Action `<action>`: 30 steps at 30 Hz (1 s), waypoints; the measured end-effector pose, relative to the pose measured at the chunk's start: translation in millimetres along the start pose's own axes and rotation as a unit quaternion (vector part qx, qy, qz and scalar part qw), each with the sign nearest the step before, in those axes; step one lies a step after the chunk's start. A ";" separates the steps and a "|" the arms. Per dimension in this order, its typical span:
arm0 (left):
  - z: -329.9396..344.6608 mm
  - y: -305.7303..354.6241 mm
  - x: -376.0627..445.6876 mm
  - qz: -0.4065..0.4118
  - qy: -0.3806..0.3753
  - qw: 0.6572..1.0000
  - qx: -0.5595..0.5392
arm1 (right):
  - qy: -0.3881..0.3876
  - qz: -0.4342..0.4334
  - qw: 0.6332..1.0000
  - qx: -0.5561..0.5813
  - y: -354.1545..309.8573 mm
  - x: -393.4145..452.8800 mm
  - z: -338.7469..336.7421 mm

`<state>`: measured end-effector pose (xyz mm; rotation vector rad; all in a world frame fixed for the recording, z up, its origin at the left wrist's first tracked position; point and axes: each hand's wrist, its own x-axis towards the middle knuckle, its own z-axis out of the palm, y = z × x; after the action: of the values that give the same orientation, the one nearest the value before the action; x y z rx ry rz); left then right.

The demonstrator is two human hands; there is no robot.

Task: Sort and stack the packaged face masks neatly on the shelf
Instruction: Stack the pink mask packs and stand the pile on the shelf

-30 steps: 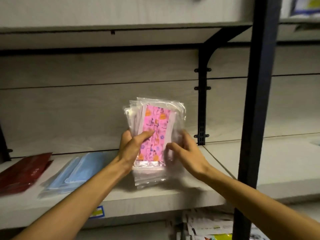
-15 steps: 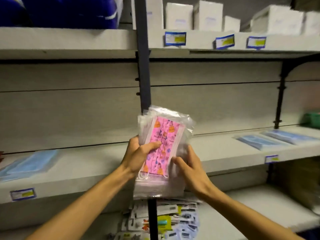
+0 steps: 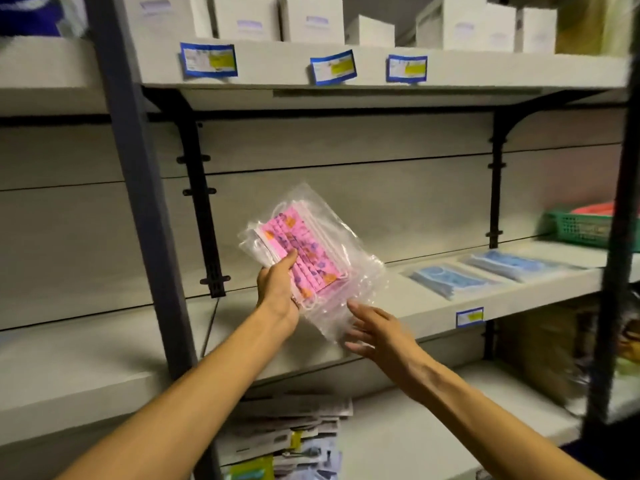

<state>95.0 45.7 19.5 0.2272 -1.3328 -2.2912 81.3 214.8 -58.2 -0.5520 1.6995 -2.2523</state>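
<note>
The pink mask packs [image 3: 304,258] are gripped in the left hand [image 3: 277,292] above the shelf [image 3: 433,306] — not yet set down; the right hand [image 3: 374,327] is spread, empty. Blue masks [image 3: 446,278] are already laid out.

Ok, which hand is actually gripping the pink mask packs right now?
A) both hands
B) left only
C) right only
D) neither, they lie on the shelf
B: the left hand grips the pink mask packs above the shelf, while the right hand reaches with straight fingers below them, not curled round anything.
</note>
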 end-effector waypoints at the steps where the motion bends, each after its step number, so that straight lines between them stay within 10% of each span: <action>1: 6.2 -7.1 7.4 -0.012 -0.011 1.000 -0.013 | -0.012 -0.005 1.000 0.003 -3.5 10.1 1.9; 10: 24.3 -21.2 64.8 -0.037 -0.141 0.989 -0.009 | 0.069 -0.076 0.995 -0.009 -41.4 89.9 -32.0; 21: -6.7 -35.7 99.3 0.020 -0.047 0.962 0.269 | -0.011 -0.051 0.972 -0.228 -71.7 164.2 -103.6; 30: -2.0 -58.4 100.7 0.071 0.041 0.953 0.292 | -0.063 0.002 0.994 -0.088 -43.4 165.3 -107.9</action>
<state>-10.7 19.9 -22.0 0.3963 -1.8855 -1.6991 -114.1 248.6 -19.5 -0.7132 1.8435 -2.0288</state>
